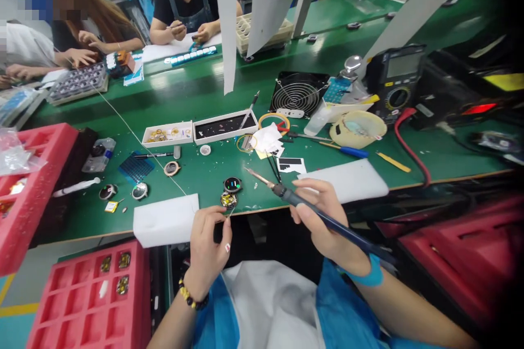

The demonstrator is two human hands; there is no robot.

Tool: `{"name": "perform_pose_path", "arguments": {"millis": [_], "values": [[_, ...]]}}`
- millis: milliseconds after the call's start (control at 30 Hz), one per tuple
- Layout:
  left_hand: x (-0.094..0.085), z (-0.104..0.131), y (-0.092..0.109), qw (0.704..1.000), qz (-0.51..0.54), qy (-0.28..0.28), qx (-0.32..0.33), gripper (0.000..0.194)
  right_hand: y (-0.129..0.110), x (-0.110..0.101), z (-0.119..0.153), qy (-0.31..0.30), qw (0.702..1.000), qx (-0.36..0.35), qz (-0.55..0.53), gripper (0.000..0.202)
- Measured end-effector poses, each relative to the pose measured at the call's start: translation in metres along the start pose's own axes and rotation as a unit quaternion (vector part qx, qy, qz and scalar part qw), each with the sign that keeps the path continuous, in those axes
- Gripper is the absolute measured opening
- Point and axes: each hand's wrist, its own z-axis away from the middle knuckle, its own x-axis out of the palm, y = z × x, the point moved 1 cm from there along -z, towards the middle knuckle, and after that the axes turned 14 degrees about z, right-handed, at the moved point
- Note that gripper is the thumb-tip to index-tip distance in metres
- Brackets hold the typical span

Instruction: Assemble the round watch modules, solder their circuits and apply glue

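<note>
A green workbench (164, 103) spans the view, with a red foam tray (139, 289) below its left edge. Over the near edge, the right hand (321, 215) comes in from the lower right, wrist banded in blue, fingers closed around the handle of a soldering iron (287, 195) that slants up and left, its tip in the air, apart from the watch parts. One white foam block (166, 221) lies beside the left hand (210, 237), another (352, 181) beyond the right. The left hand reaches up from below, wrist low and fingers curled, thumb and index nearly meeting in a pinch on a thin strand (232, 211); what the strand is cannot be told. The upper fingertips are at the edge of an opened round watch part (228, 200), its yellow and metallic insides showing. Touching that part on its far side is a round watch face (233, 184), lit with small coloured marks.
</note>
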Motion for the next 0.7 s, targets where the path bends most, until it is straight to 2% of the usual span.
{"name": "perform_pose_path", "arguments": {"millis": [133,300,400,700], "values": [[0.007,-0.003,-0.002,1.000,-0.011,-0.002,0.004,0.011,-0.003,-0.012,-0.008,-0.020,1.000,-0.003,0.020,0.007],[0.012,-0.002,-0.005,1.000,-0.012,-0.001,-0.015,0.011,-0.009,-0.012,-0.019,-0.110,0.993,-0.023,0.040,0.004],[0.013,-0.001,-0.006,1.000,-0.012,0.001,-0.015,0.010,-0.014,-0.004,-0.022,-0.139,0.989,-0.030,0.051,0.008],[0.010,-0.006,-0.003,0.999,0.001,-0.011,-0.047,0.010,-0.022,0.012,-0.028,-0.139,0.981,-0.080,0.108,0.014]]}}
